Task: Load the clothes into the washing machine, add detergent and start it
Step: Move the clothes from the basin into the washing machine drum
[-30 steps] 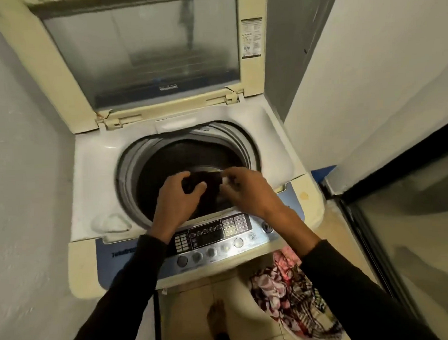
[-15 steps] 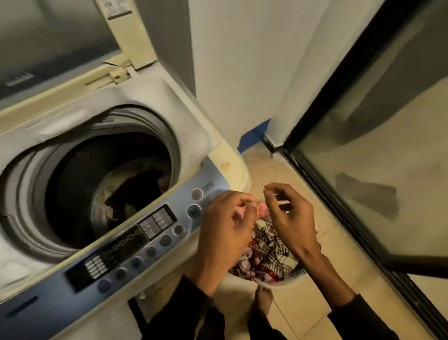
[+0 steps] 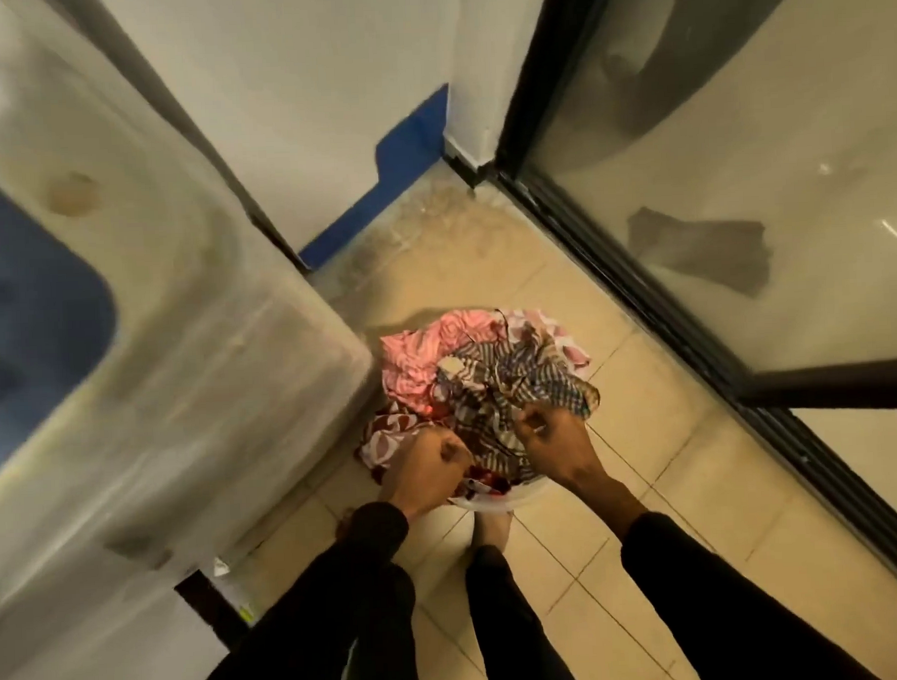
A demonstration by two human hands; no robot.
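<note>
A white basket [image 3: 494,498] stands on the tiled floor, piled with clothes: a pink striped piece [image 3: 421,356], a checked garment [image 3: 520,383] and a maroon-and-white patterned cloth [image 3: 389,437]. My right hand [image 3: 553,438] has its fingers curled into the checked garment near the basket's front. My left hand [image 3: 431,469] is curled into the dark red clothes at the basket's front left edge. The washing machine [image 3: 190,361] fills the left side, blurred. Only its cream corner and blue panel show, and its drum is out of view.
A black-framed glass door [image 3: 716,276] runs along the right. The white wall with a blue skirting strip [image 3: 408,177] closes the back. My bare feet [image 3: 490,528] and dark trouser legs stand just behind the basket on beige tiles.
Both hands left the drum, where a dark garment was dropped, and came down to the basket. The view swung right and down from the machine to the floor.
</note>
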